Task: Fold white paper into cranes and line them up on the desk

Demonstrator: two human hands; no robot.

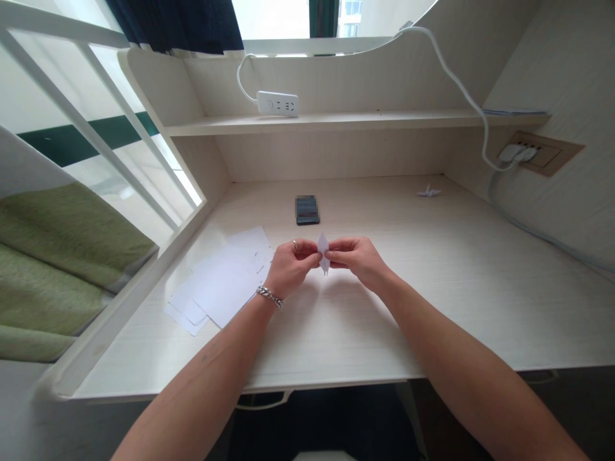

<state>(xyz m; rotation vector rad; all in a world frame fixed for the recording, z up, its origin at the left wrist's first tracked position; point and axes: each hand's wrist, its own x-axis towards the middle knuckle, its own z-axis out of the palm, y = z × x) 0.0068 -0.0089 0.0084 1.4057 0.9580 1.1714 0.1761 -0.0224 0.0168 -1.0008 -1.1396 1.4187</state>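
A small piece of folded white paper (323,246), narrow and diamond-shaped, stands upright between my hands above the middle of the desk. My left hand (293,264), with a ring and a chain bracelet, pinches its left edge between thumb and fingers. On the other edge, my right hand (356,257) grips it the same way. Both hands are closed on the paper, and the fingertips cover part of its sides. Loose white sheets (225,275) lie overlapping to the left of my left hand, with small paper scraps on them.
Beyond my hands a dark phone (307,210) lies on the desk (480,288). A folded paper crane (428,191) sits at the back right. On the shelf (346,121) is a white power strip (277,104). A white cable (456,80) runs to the wall socket (545,153).
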